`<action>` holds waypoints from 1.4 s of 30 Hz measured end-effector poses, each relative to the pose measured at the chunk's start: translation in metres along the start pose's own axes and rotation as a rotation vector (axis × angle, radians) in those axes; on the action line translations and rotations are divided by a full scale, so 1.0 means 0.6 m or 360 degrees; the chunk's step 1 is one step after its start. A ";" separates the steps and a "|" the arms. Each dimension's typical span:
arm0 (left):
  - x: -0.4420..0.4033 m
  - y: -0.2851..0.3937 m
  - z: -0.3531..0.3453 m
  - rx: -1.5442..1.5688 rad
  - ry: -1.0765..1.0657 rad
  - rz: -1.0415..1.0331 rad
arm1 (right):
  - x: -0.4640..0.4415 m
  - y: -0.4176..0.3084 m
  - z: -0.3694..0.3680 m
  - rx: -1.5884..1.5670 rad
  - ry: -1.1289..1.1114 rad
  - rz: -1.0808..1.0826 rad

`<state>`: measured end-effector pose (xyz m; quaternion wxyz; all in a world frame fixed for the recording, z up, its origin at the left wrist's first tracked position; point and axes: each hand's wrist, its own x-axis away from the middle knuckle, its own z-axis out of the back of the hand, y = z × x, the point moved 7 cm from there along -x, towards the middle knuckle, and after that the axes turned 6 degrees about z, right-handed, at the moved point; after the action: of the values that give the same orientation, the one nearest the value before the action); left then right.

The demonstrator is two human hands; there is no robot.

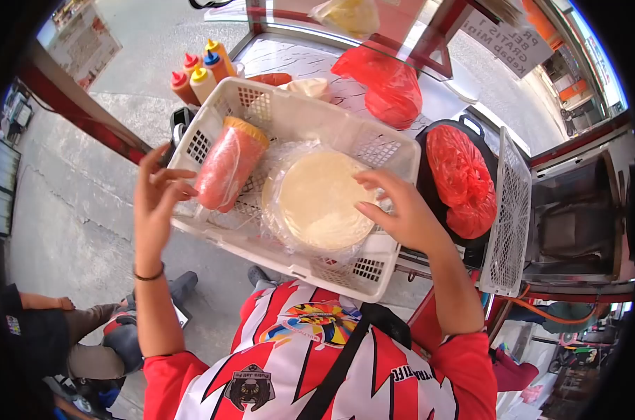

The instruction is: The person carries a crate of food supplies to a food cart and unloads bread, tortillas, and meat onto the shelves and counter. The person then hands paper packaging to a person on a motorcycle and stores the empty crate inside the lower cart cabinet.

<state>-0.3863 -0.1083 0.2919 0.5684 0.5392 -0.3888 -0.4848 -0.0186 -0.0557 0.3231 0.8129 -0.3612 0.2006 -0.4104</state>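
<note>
A white plastic basket (296,269) sits in front of me. In its left part lies a plastic-wrapped roll of pink-red material (230,168) with a yellowish end. Beside it, on the right, is a stack of round flatbreads (321,199) in clear plastic. My left hand (160,185) is at the basket's left side, fingers apart and holding nothing, with fingertips near the wrapped roll. Over the right edge of the flatbread stack is my right hand (401,210), its thumb and fingers spread; whether the fingertips touch the plastic cannot be made out.
Sauce bottles (203,78) stand behind the basket's left corner. A red plastic bag (384,80) lies behind the basket; another red bag (461,178) rests on a black pan (436,210) at right, beside a white mesh rack (508,217). A person (58,329) sits at lower left.
</note>
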 end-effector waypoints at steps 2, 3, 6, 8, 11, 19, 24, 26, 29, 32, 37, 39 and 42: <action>0.029 -0.067 -0.007 -0.0153 0.0155 -0.0108 | -0.092 0.007 -0.074 0.0497 -0.0122 0.0425; 0.039 -0.074 -0.014 -0.0388 0.0205 -0.0235 | -0.133 0.012 -0.114 0.0633 -0.0243 0.0479; 0.046 -0.078 -0.028 -0.0881 0.0364 -0.0501 | -0.230 0.057 -0.234 0.0978 -0.0619 0.0659; 0.041 -0.071 -0.020 -0.0914 0.0478 -0.0527 | -0.257 0.073 -0.286 0.1065 -0.0886 0.0641; 0.036 -0.073 -0.019 -0.1061 0.0426 -0.0598 | -0.275 0.090 -0.317 0.1034 -0.1194 0.0498; 0.032 -0.072 -0.014 -0.1044 0.0441 -0.0560 | -0.267 0.077 -0.311 0.0995 -0.1273 0.0581; 0.031 -0.079 -0.011 -0.1049 0.0461 -0.0487 | -0.264 0.082 -0.293 0.0948 -0.1236 0.0592; 0.027 -0.079 -0.012 -0.1079 0.0466 -0.0481 | -0.277 0.090 -0.292 0.0886 -0.1195 0.0606; 0.029 -0.079 -0.014 -0.1085 0.0471 -0.0495 | -0.276 0.098 -0.291 0.0868 -0.1148 0.0576; 0.027 -0.077 -0.016 -0.1072 0.0501 -0.0508 | -0.267 0.088 -0.305 0.1079 -0.1139 0.0595; 0.029 -0.083 -0.015 -0.1067 0.0519 -0.0495 | -0.287 0.102 -0.330 0.1352 -0.1383 0.0470; 0.026 -0.083 -0.010 -0.1067 0.0539 -0.0500 | -0.289 0.099 -0.326 0.1328 -0.1476 0.0437; 0.026 -0.090 -0.007 -0.1066 0.0458 -0.0408 | -0.283 0.052 -0.293 0.1352 -0.1614 0.0414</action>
<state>-0.3861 -0.1198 0.2367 0.6965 0.4306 -0.0546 -0.5713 -0.2107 0.0202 0.1888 0.9207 -0.1312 -0.3430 -0.1320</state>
